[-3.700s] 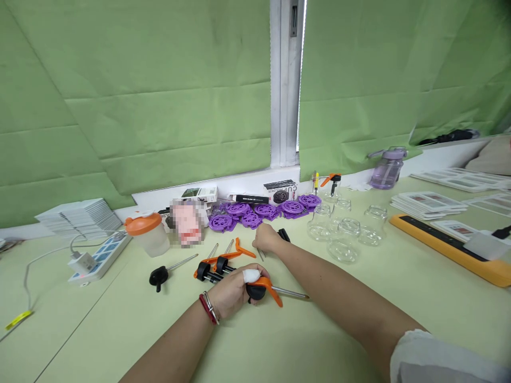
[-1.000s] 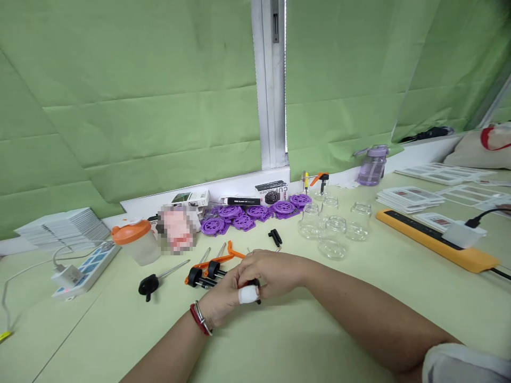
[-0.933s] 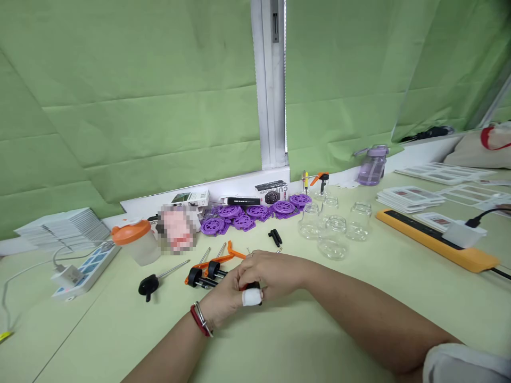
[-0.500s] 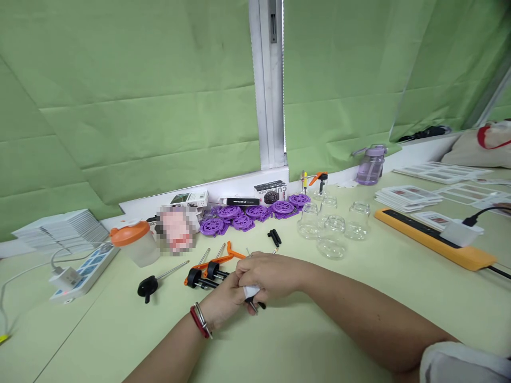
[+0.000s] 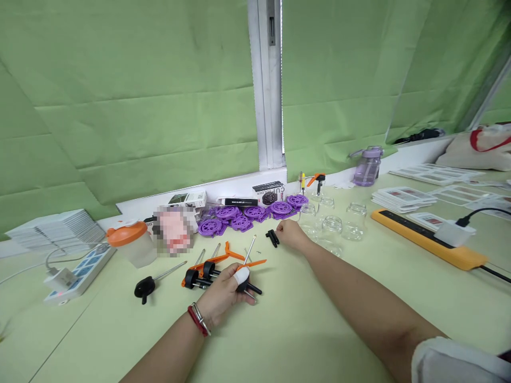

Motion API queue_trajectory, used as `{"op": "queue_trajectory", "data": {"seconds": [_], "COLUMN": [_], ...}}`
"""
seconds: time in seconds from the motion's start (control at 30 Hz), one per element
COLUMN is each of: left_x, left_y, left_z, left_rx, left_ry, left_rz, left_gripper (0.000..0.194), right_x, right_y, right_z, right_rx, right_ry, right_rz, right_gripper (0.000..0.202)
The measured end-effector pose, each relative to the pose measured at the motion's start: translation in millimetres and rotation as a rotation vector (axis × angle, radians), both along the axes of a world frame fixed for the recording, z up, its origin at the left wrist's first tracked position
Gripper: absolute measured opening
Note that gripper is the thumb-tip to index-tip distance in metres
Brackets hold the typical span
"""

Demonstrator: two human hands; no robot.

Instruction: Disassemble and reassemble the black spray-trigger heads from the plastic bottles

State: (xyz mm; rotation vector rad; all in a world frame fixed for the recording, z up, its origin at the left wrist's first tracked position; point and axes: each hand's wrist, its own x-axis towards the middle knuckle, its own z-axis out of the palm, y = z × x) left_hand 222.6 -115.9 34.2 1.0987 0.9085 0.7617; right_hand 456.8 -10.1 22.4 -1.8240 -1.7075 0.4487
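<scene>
My left hand (image 5: 225, 292) is wrapped round a black and orange part (image 5: 249, 285) with a thin metal rod that points up and away; white material covers the thumb. Farther back, my right hand (image 5: 293, 234) is closed beside small black pieces (image 5: 273, 238); what its fingers hold, if anything, is too small to name. Similar black and orange assemblies (image 5: 192, 278) with metal rods lie left of my left hand. Tiny bits (image 5: 258, 252) lie between the hands. A black knob with a rod (image 5: 145, 287) rests farther left.
Purple discs (image 5: 240, 223) line the back near boxes. Clear glass jars (image 5: 355, 222) stand right of my right hand. An orange power strip (image 5: 423, 238) is at the right, a white one (image 5: 82, 276) at the left. An orange-lidded cup (image 5: 139, 247) and purple bottle (image 5: 367, 167) stand farther back.
My right hand has let go of the part in my left hand and moved back and right to the small black pieces. The orange blade and rod are now exposed.
</scene>
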Motion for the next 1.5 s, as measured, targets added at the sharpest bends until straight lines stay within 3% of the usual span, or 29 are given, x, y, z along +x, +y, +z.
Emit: {"op": "queue_trajectory", "data": {"seconds": [0.2,0.37,0.8,0.93,1.1,1.17,1.5], "left_x": [0,-1,-8,-10,-10,-10,-9], "left_y": [2,4,12,14,15,16,17], "left_z": [1.3,3.1,6.4,7.7,10.4,11.4,10.4], "left_rx": [0.048,0.07,0.111,0.146,0.218,0.241,0.189], "left_ry": [-0.093,-0.125,-0.191,-0.214,-0.228,-0.23,-0.216], "left_rz": [0.088,0.202,0.347,0.398,0.469,0.503,0.492], "left_gripper": [0.021,0.024,0.025,0.024,0.027,0.028,0.027], "right_x": [-1,-1,-4,-13,-32,-38,-48], "right_y": [8,5,2,-10,-35,-43,-50], "right_z": [-16.3,-14.2,-10.5,3.9,22.3,26.4,24.8], "right_rx": [-0.08,-0.097,-0.07,0.002,0.151,0.174,0.227], "right_ry": [-0.049,-0.077,-0.112,-0.05,0.06,0.04,-0.022], "right_rz": [-0.062,-0.069,-0.041,0.102,0.612,0.744,0.842], "right_gripper": [0.012,0.015,0.015,0.019,0.018,0.019,0.018]}}
